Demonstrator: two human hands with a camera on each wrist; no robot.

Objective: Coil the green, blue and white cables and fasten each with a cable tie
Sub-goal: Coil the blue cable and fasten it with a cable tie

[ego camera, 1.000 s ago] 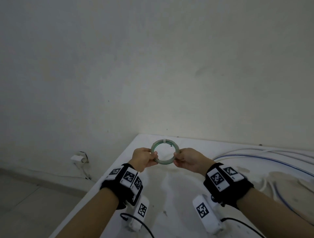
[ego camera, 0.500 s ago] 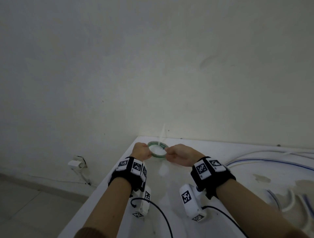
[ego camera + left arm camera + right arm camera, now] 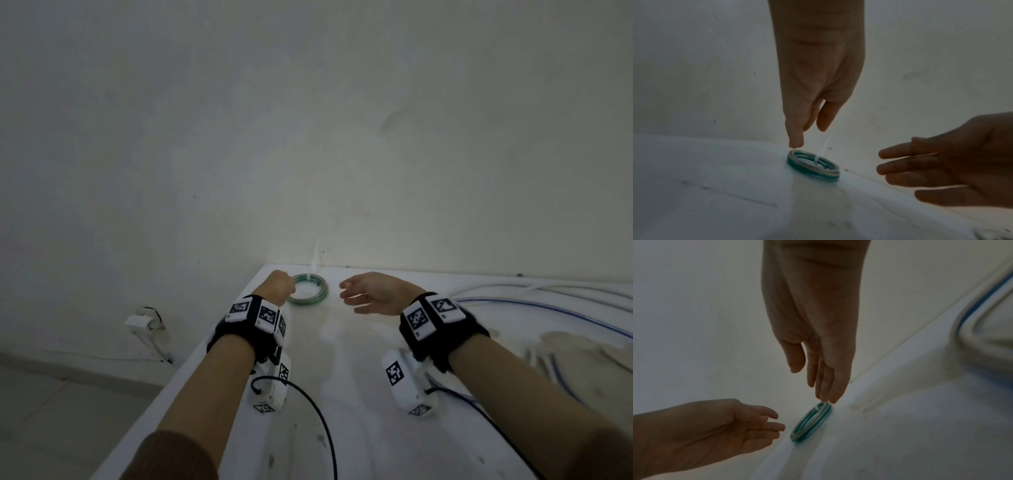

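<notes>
The green cable [image 3: 307, 289] lies flat as a small coil at the far left corner of the white table [image 3: 342, 394]. A white cable tie [image 3: 816, 160] binds it, its thin tail sticking up. My left hand [image 3: 286, 287] hovers just left of the coil, fingers relaxed and holding nothing; in the right wrist view the left hand [image 3: 774, 423] shows an empty palm a little short of the coil [image 3: 812, 421]. My right hand [image 3: 349, 293] is open and stands apart to the coil's right, and the right hand [image 3: 890, 162] has straight fingers. The blue cable [image 3: 548, 306] and the white cable [image 3: 513, 291] lie loose at the right.
A grey wall rises right behind the table's far edge. The table's left edge drops to a tiled floor, where a white wall socket [image 3: 142, 322] sits. Black wires [image 3: 318, 421] trail from my wrist cameras across the near table.
Both hands held the green coil up a second ago. They lowered it onto the table's far corner and let go, and the right hand has drawn back to the right.
</notes>
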